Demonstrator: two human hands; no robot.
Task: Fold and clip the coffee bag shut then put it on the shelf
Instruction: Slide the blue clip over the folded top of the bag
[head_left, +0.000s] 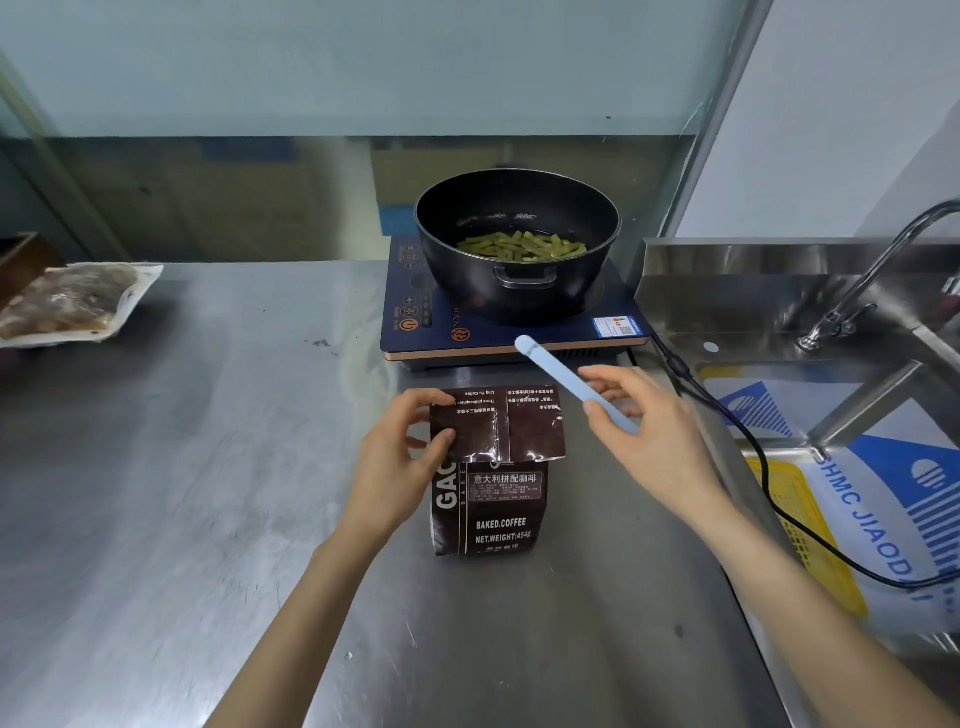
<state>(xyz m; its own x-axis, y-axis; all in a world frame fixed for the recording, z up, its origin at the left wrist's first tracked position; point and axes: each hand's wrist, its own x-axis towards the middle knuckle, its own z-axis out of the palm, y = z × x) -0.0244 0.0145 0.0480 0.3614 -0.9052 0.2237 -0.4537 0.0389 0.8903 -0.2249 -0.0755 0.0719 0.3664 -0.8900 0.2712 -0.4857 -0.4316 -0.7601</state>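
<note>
A dark brown coffee bag (493, 509) stands upright on the steel counter (208, 467), white lettering facing me. Its top flap (519, 426) is folded forward and down over the front. My left hand (400, 457) pinches the left side of that flap, thumb on the front. My right hand (654, 431) hovers just right of the bag and holds a long pale blue sealing clip (566, 379), which points up and left above the bag's top right corner without touching it.
Just behind the bag sits a blue induction hob (457, 332) with a black pot (519, 244) of green beans. A steel sink (779, 322) with a faucet (872, 275) lies to the right, a black cable (753, 441) trailing beside it. A vacuum-packed food pouch (72, 301) lies far left.
</note>
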